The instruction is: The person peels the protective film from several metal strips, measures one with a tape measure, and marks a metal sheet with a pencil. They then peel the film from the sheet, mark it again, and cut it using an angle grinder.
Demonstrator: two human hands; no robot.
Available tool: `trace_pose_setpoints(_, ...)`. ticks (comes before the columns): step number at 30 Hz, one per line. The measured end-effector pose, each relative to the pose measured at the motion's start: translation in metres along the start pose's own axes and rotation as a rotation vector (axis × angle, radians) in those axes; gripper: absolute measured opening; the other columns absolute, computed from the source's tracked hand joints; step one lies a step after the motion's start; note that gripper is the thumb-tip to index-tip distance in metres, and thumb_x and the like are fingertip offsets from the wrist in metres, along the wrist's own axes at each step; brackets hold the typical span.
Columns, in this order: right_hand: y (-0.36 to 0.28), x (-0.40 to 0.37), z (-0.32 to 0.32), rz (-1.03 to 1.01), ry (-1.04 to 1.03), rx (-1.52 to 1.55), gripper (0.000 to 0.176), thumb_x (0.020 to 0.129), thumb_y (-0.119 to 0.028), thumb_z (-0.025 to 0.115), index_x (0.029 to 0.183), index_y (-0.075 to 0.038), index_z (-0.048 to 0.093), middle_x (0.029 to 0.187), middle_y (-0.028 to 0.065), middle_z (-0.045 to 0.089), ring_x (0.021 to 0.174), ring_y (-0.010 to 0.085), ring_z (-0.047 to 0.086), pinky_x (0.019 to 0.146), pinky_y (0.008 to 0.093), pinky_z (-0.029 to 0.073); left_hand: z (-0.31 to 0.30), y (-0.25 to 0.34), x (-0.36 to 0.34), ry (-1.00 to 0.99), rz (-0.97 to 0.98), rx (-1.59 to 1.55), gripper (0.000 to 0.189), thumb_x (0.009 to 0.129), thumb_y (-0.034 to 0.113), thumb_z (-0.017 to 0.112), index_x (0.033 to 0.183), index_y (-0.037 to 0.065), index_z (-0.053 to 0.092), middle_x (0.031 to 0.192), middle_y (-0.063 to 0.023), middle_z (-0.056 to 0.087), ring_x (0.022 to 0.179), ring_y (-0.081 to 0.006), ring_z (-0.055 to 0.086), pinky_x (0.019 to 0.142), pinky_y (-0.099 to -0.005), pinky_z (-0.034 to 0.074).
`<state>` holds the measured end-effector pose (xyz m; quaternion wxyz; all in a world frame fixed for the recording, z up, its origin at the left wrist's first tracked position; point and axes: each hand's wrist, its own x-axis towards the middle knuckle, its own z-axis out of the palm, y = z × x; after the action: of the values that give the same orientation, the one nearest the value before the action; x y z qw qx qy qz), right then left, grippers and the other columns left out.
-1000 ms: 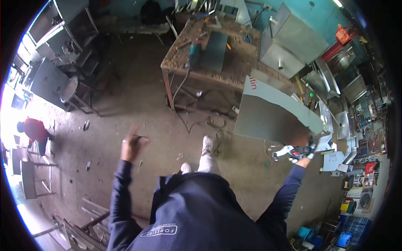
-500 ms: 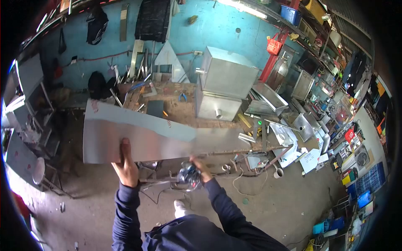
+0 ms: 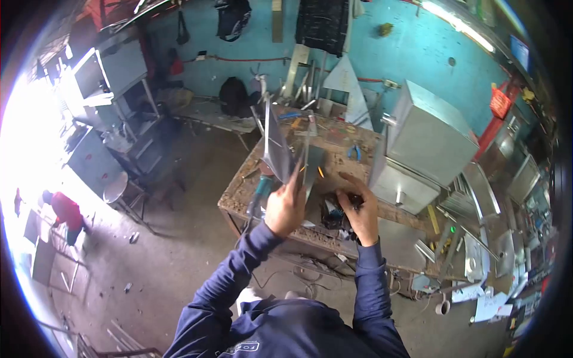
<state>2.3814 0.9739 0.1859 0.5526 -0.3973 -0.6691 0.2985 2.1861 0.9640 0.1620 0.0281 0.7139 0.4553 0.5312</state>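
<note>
My left hand [image 3: 285,206] grips the lower end of a bent metal sheet [image 3: 276,146], now seen nearly edge-on above the workbench [image 3: 239,200]. My fingers point up along the metal, and part of the grip is hidden. In my right hand [image 3: 363,215] is a dark, glossy object [image 3: 334,213] with a clear-looking part; its kind cannot be made out. The thumb and forefinger curve around its upper side. Just left of my left hand, a teal angle grinder [image 3: 259,192] lies at the bench's left side.
Two stacked metal boxes [image 3: 427,137] stand at the bench's right, near blue-handled pliers [image 3: 354,152]. Metal offcuts [image 3: 427,250] lie along the front right edge. Cables [image 3: 286,275] hang below. A person in red [image 3: 67,212] is far left, near a round stool [image 3: 116,187].
My view has swung left. The metal sheet has turned from broadside to nearly edge-on in my left hand. My right hand has risen over the bench with the dark object.
</note>
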Motion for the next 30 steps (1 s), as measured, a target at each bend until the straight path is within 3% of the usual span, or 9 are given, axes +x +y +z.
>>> trace_pose_setpoints(2, -0.013, 0.015, 0.011, -0.133, 0.011, -0.111, 0.013, 0.086, -0.009, 0.067, 0.097, -0.004, 0.070, 0.085, 0.0116, 0.072, 0.074, 0.0173, 0.068, 0.066, 0.0275, 0.051, 0.008, -0.010, -0.007, -0.020, 0.138, 0.145, 0.063, 0.086, 0.006, 0.057, 0.143, -0.001, 0.033, 0.097, -0.0297, 0.064, 0.074, -0.0426, 0.065, 0.064, -0.0445, 0.055)
trace_pose_setpoints(4, -0.021, 0.026, 0.024, -0.211, 0.073, -0.278, 0.021, 0.085, -0.007, 0.066, 0.105, -0.006, 0.070, 0.084, 0.0121, 0.071, 0.069, 0.0219, 0.070, 0.063, 0.0294, 0.052, 0.017, -0.014, -0.016, -0.044, -0.016, 0.039, 0.063, 0.085, 0.005, 0.057, 0.144, 0.000, 0.033, 0.100, -0.0301, 0.063, 0.073, -0.0419, 0.065, 0.063, -0.0441, 0.055)
trace_pose_setpoints(12, -0.028, 0.061, 0.052, -0.403, 0.125, -0.133, 0.016, 0.080, -0.004, 0.073, 0.096, -0.004, 0.072, 0.092, 0.0103, 0.072, 0.083, 0.0225, 0.071, 0.073, 0.0296, 0.053, 0.030, -0.036, -0.030, -0.043, 0.043, 0.118, 0.078, 0.083, 0.013, 0.068, 0.147, -0.001, 0.025, 0.099, -0.0215, 0.067, 0.072, -0.0341, 0.069, 0.061, -0.0398, 0.054)
trace_pose_setpoints(15, -0.031, 0.064, 0.053, -0.420, 0.064, -0.113, 0.016, 0.079, -0.003, 0.073, 0.096, -0.003, 0.072, 0.094, 0.0097, 0.071, 0.086, 0.0211, 0.070, 0.075, 0.0292, 0.052, 0.030, -0.027, -0.023, -0.100, -0.177, -0.156, 0.085, 0.079, 0.009, 0.071, 0.147, -0.005, 0.022, 0.104, -0.0212, 0.066, 0.078, -0.0333, 0.070, 0.063, -0.0375, 0.054)
trace_pose_setpoints(16, -0.031, 0.065, 0.055, -0.455, 0.041, -0.112, 0.016, 0.079, -0.003, 0.073, 0.095, -0.003, 0.072, 0.094, 0.0093, 0.071, 0.086, 0.0205, 0.070, 0.076, 0.0290, 0.052, 0.028, -0.027, -0.023, -0.030, 0.002, -0.093, 0.082, 0.079, 0.009, 0.070, 0.146, -0.005, 0.024, 0.113, -0.0222, 0.064, 0.076, -0.0315, 0.070, 0.062, -0.0357, 0.055)
trace_pose_setpoints(18, -0.031, 0.066, 0.056, -0.483, 0.021, -0.117, 0.015, 0.080, -0.004, 0.073, 0.096, -0.003, 0.072, 0.094, 0.0095, 0.071, 0.086, 0.0201, 0.068, 0.076, 0.0305, 0.052, 0.038, -0.032, -0.031, 0.015, 0.013, 0.318, 0.073, 0.084, 0.014, 0.065, 0.145, -0.004, 0.029, 0.130, -0.0239, 0.055, 0.078, -0.0274, 0.071, 0.059, -0.0316, 0.055)
trace_pose_setpoints(20, -0.032, 0.061, 0.061, -0.405, 0.001, -0.080, 0.014, 0.081, -0.002, 0.071, 0.095, -0.003, 0.072, 0.093, 0.0091, 0.070, 0.087, 0.0202, 0.067, 0.077, 0.0306, 0.051, 0.030, -0.028, -0.031, 0.041, 0.062, 0.353, 0.067, 0.087, 0.020, 0.059, 0.144, -0.003, 0.032, 0.143, -0.0244, 0.042, 0.075, -0.0229, 0.071, 0.054, -0.0275, 0.053)
trace_pose_setpoints(25, -0.006, 0.057, 0.073, -0.430, -0.080, -0.089, 0.013, 0.090, -0.003, 0.062, 0.101, 0.002, 0.069, 0.101, 0.0114, 0.068, 0.094, 0.0216, 0.064, 0.086, 0.0333, 0.049, 0.043, -0.051, -0.059, -0.028, 0.007, 0.031, 0.085, 0.081, 0.033, 0.060, 0.149, 0.000, 0.022, 0.147, -0.0239, 0.036, 0.074, -0.0324, 0.067, 0.058, -0.0388, 0.053)
trace_pose_setpoints(30, -0.002, 0.047, 0.089, -0.345, -0.058, -0.050, 0.016, 0.093, -0.006, 0.059, 0.104, 0.004, 0.067, 0.105, 0.0113, 0.066, 0.098, 0.0206, 0.062, 0.091, 0.0332, 0.047, 0.013, -0.022, -0.059, 0.042, -0.084, 0.042, 0.091, 0.079, 0.028, 0.060, 0.152, 0.003, 0.011, 0.145, -0.0200, 0.041, 0.073, -0.0357, 0.066, 0.057, -0.0398, 0.053)
